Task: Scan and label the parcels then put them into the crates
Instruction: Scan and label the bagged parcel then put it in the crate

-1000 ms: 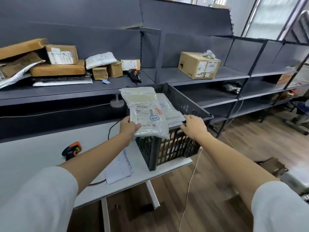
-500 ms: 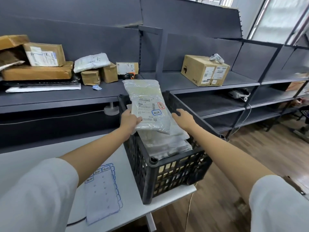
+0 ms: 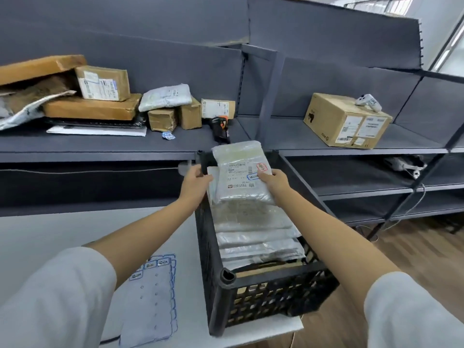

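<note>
A clear plastic-wrapped parcel (image 3: 239, 169) with a printed shipping label and red and blue stickers is held over the far end of the black slatted crate (image 3: 227, 280). My left hand (image 3: 194, 180) grips its left edge, fingers curled. My right hand (image 3: 275, 180) holds its right edge near the stickers. The crate stands on the white table (image 3: 45, 232) and contains several flat plastic-bagged parcels (image 3: 258, 243) stacked on end. A sheet of blue-bordered labels (image 3: 153, 297) lies on the table left of the crate.
On the grey shelf (image 3: 100, 144) behind sit several cardboard boxes (image 3: 93, 109), a white poly bag (image 3: 164, 96) and a black-and-orange scanner (image 3: 221, 126). A large carton (image 3: 346, 121) with a white controller (image 3: 369, 101) on top stands at right. Wooden floor lies right of the table.
The parcel has come lower and closer to the crate's far end. My right hand moved from the crate rim onto the parcel's right edge. The view has shifted closer over the crate.
</note>
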`<state>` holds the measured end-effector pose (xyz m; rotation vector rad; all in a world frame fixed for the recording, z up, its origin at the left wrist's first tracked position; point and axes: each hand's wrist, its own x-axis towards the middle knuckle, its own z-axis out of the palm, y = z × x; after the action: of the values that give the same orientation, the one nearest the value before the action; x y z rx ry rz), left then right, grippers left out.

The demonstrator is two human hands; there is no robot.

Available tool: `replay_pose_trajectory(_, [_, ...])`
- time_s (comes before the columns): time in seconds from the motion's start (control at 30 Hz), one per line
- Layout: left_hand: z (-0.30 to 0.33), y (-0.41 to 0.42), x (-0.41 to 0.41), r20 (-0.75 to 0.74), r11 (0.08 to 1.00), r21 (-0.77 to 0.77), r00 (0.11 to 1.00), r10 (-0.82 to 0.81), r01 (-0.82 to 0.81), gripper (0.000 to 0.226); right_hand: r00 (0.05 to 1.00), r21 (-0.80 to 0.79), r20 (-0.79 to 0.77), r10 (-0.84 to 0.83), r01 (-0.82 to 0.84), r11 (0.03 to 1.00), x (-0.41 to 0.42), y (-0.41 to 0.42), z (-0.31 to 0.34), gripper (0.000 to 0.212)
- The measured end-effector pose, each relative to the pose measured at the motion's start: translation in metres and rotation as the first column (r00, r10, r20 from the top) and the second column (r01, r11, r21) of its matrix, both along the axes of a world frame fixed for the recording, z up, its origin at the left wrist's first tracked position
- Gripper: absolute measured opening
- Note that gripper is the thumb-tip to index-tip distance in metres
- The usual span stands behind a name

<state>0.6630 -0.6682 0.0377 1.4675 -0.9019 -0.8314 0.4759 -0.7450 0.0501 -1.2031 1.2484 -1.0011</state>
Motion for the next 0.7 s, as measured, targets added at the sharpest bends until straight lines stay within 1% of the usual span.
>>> replay_pose_trajectory(0.03, [-0.004, 0.003, 0.008, 0.041, 0.999, 0.004, 0.998, 0.05, -0.05, 0.042, 1.0, 0.024, -0.008, 0.002, -0.002, 1.0, -0.001, -0.004, -0.008, 0.01])
replay_pose_trajectory(0.07, [-0.01, 0.007, 0.016, 0.08, 0.995, 0.03, 0.992, 0.093, -0.095, 0.044, 1.0, 0.05, -0.025, 0.005, -0.004, 0.999, -0.002, -0.007, -0.016, 0.016])
replay_pose_trajectory(0.13, [-0.025, 0.018, 0.031, 0.146, 0.982, 0.095, 0.978, 0.151, -0.166, 0.049, 0.995, 0.084, -0.098, 0.01, -0.002, 0.996, -0.003, -0.012, -0.035, 0.023])
replay_pose_trajectory(0.27, [-0.064, 0.049, 0.053, 0.244, 0.934, 0.24, 0.948, 0.206, -0.265, 0.049, 0.974, 0.12, -0.226, 0.016, 0.011, 0.993, -0.006, -0.022, -0.07, 0.025])
replay_pose_trajectory(0.37, [-0.087, 0.069, 0.065, 0.277, 0.888, 0.324, 0.93, 0.242, -0.327, 0.047, 0.942, 0.107, -0.333, 0.041, -0.006, 0.994, -0.006, -0.026, -0.083, 0.033])
replay_pose_trajectory(0.43, [-0.097, 0.078, 0.07, 0.297, 0.864, 0.363, 0.922, 0.247, -0.348, 0.047, 0.913, 0.034, -0.408, -0.003, 0.019, 0.999, 0.001, -0.027, -0.085, 0.032])
replay_pose_trajectory(0.5, [-0.105, 0.083, 0.071, 0.314, 0.85, 0.39, 0.919, 0.239, -0.354, 0.047, 0.868, -0.007, -0.495, -0.028, 0.028, 1.0, 0.01, -0.024, -0.084, 0.03])
replay_pose_trajectory(0.6, [-0.111, 0.088, 0.069, 0.354, 0.838, 0.415, 0.911, 0.21, -0.354, 0.047, 0.752, 0.001, -0.659, -0.005, 0.007, 1.0, 0.015, -0.022, -0.084, 0.033])
replay_pose_trajectory(0.67, [-0.113, 0.09, 0.066, 0.376, 0.834, 0.421, 0.906, 0.196, -0.356, 0.048, 0.684, -0.001, -0.729, 0.023, -0.035, 0.999, 0.009, -0.024, -0.085, 0.033])
replay_pose_trajectory(0.7, [-0.115, 0.091, 0.065, 0.386, 0.833, 0.422, 0.903, 0.19, -0.357, 0.048, 0.668, 0.002, -0.743, 0.036, -0.051, 0.999, 0.006, -0.024, -0.085, 0.03])
